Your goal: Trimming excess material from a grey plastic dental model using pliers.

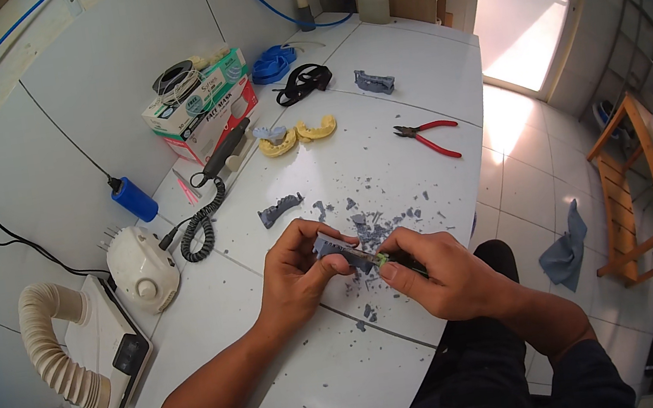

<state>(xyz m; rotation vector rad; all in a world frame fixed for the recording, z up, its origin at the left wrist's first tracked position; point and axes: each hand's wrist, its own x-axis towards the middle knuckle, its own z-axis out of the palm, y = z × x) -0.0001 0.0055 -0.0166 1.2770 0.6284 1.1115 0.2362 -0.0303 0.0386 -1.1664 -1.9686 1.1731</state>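
While the left hand [295,265] pinches a grey-blue, ridged, moulded piece [331,245] between thumb and fingers above the white, seamed bench [344,389], that piece's long axis slants from upper left down to lower right, its lower end pointing toward the right hand [439,273]. There the grip is closed round a slim, green-collared metal tool [384,259], the tip up against the piece; from where I stand, I can't tell how deep it bites. Grey-blue crumbs [359,220] lie scattered around, a curved grey-blue chunk [280,210] sits just beyond the left hand, and red-handled metal cutters [427,138] rest farther off, handles rightward.
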